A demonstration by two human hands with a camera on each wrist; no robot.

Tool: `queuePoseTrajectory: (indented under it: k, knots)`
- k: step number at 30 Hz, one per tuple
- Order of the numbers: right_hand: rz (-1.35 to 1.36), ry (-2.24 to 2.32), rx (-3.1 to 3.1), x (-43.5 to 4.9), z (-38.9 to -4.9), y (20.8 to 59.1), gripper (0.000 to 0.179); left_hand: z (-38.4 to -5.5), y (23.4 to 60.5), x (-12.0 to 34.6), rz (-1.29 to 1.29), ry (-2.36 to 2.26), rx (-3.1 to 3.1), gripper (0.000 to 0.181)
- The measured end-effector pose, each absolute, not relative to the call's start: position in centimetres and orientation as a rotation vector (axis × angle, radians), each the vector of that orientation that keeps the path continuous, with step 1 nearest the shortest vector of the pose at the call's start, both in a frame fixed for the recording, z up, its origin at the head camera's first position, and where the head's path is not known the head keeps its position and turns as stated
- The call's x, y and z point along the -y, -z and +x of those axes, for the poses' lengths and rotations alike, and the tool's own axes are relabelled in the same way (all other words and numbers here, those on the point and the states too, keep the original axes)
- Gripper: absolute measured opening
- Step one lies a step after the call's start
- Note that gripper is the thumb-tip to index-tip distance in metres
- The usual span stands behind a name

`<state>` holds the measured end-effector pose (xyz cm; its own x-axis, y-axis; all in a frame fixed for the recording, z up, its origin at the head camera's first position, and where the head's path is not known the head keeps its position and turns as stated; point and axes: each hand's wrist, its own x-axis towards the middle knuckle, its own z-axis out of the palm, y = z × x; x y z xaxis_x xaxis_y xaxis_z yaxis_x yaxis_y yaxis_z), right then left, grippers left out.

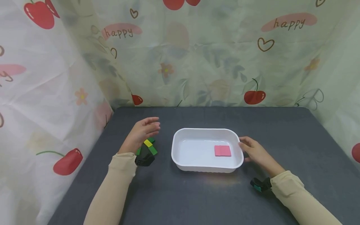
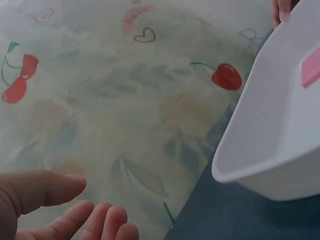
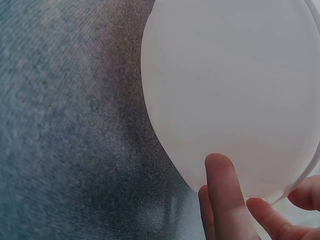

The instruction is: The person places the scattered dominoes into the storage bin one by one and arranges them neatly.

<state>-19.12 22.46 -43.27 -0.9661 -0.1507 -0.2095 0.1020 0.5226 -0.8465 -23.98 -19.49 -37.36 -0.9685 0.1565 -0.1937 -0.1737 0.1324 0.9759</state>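
Note:
A white plastic basin (image 1: 180,150) with rounded corners stands on the dark table. Inside it, toward the right, lies a flat pink rectangular piece (image 1: 222,151). My right hand (image 1: 254,153) grips the basin's right end, thumb at the rim. In the right wrist view, its fingers (image 3: 222,185) lie along the outside wall. To the left of the basin, my left hand (image 1: 143,132) is raised with relaxed fingers and holds nothing. Below and beside that hand are several green and yellow blocks (image 1: 148,143), partly hidden by the hand and the wrist camera.
The dark table (image 1: 197,200) ends at a back edge against a printed curtain (image 1: 197,68) with cherries and hearts. Another curtain side (image 1: 42,118) hangs along the left. Black wrist devices (image 1: 144,160) sit at both cuffs.

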Motion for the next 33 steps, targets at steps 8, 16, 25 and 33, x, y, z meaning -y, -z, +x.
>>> queuePoseTrajectory:
  k: [8,16,25,33]
  knots:
    - [-0.040,1.412,-2.512,-22.5,-19.1,43.2,0.053,-23.9,38.9,23.0,-0.069,-1.908,-2.206,0.050]
    - [-0.037,1.423,-2.494,-22.5,-19.0,43.1,0.053,-23.6,40.5,24.7,-0.127,-1.821,-2.296,0.053]
    - [-0.026,1.421,-2.502,-22.5,-19.0,43.3,0.053,-23.5,42.0,25.7,-0.200,-1.761,-2.334,0.055]
    - [-0.036,1.433,-2.493,-22.5,-19.1,43.3,0.054,-23.9,43.3,26.6,-0.334,-1.757,-2.405,0.056]
